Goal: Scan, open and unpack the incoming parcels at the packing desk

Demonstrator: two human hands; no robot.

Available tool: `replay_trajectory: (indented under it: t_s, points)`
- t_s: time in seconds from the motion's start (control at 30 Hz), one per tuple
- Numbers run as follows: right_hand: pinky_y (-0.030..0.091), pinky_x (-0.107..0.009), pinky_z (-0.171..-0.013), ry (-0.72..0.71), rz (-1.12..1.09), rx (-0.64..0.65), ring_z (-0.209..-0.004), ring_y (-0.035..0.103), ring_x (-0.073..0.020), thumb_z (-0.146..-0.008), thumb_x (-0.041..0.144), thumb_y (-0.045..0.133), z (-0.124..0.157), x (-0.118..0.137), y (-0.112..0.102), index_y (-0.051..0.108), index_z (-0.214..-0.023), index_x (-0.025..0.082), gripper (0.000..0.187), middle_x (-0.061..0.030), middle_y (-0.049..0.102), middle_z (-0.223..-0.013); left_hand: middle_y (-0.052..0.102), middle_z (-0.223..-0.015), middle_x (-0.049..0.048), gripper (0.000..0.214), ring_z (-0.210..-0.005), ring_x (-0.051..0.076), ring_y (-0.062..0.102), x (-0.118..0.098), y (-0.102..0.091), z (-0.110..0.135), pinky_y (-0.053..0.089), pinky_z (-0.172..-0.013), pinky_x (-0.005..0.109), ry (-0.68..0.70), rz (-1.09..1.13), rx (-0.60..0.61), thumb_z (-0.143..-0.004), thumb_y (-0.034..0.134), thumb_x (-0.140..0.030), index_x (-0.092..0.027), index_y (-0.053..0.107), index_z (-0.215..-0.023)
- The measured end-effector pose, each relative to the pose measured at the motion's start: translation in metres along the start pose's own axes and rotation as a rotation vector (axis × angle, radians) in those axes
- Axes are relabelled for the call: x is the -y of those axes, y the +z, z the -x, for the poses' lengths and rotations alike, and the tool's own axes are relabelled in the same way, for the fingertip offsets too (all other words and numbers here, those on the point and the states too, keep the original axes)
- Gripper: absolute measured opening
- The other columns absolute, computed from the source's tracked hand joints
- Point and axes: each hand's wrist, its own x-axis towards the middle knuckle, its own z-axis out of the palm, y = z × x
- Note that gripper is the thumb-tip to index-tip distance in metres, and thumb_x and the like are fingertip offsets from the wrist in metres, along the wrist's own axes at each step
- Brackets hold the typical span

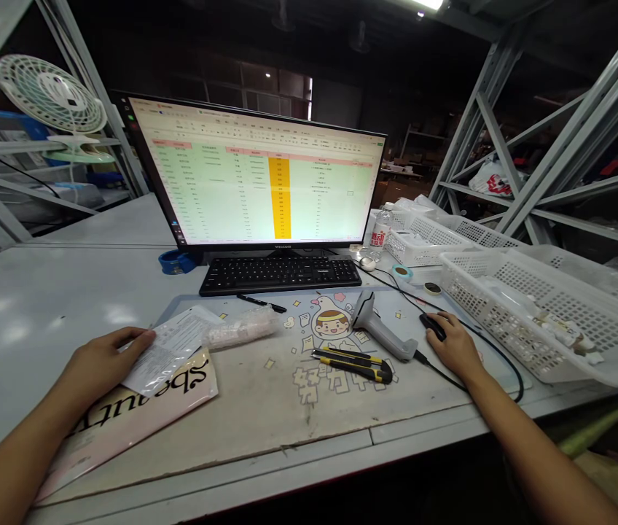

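My left hand (102, 362) lies on the desk with its fingers closed on the edge of a white printed paper slip (170, 346), which rests on a pink package (123, 415) lettered "beauty". My right hand (454, 344) is cupped over a black computer mouse (432, 325) on the desk mat (265, 394). Beside that hand lies a grey barcode scanner (380, 328). A yellow-and-black utility knife (353, 363) sits left of the scanner. A small clear bag of white items (240, 327) lies next to the slip.
A monitor (257, 175) showing a spreadsheet stands behind a black keyboard (280, 273), with a pen (259, 302) in front. White perforated baskets (549, 321) fill the right side. A water bottle (381, 232), tape rolls, a fan (52, 98) and metal racking surround the desk.
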Motion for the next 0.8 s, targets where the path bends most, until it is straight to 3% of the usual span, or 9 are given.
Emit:
replay_trajectory:
  t_s: [0.13,0.37,0.57,0.8]
  points:
    - [0.059,-0.05,-0.102,0.001,0.008,-0.009,-0.122,0.068,-0.034,-0.095,0.041,0.056,0.0,0.0,0.001,0.076,-0.133,0.023,0.047,-0.0134,0.067,-0.142,0.082,-0.114,0.013,0.07,-0.104,0.036,0.071,0.003,0.001,-0.001,0.054,-0.087,0.039,0.025,0.003,-0.032,-0.088,0.045,-0.072,-0.02,0.08,-0.119]
    - [0.06,-0.049,-0.098,0.03,0.008,0.012,-0.121,0.069,-0.0341,-0.095,0.042,0.055,0.0,0.002,-0.002,0.076,-0.133,0.023,0.048,-0.0124,0.066,-0.143,0.079,-0.126,0.0139,0.073,-0.114,0.037,0.069,0.001,-0.001,0.0,0.052,-0.093,0.04,-0.017,0.023,0.024,-0.09,0.044,-0.073,-0.02,0.077,-0.128]
    - [0.059,-0.048,-0.099,0.028,0.003,0.008,-0.122,0.069,-0.0339,-0.094,0.043,0.054,0.001,0.001,0.0,0.076,-0.133,0.023,0.049,-0.0122,0.067,-0.143,0.08,-0.126,0.0142,0.071,-0.112,0.037,0.07,-0.003,-0.002,0.003,0.053,-0.094,0.041,-0.01,0.031,0.005,-0.089,0.045,-0.071,-0.019,0.078,-0.124]
    - [0.058,-0.049,-0.1,0.007,-0.003,-0.001,-0.121,0.069,-0.0332,-0.096,0.044,0.052,0.0,0.0,0.003,0.075,-0.134,0.022,0.05,-0.0138,0.066,-0.143,0.079,-0.128,0.0147,0.073,-0.116,0.039,0.07,0.01,0.004,-0.006,0.054,-0.096,0.043,0.032,0.02,0.006,-0.092,0.043,-0.073,-0.019,0.078,-0.126]
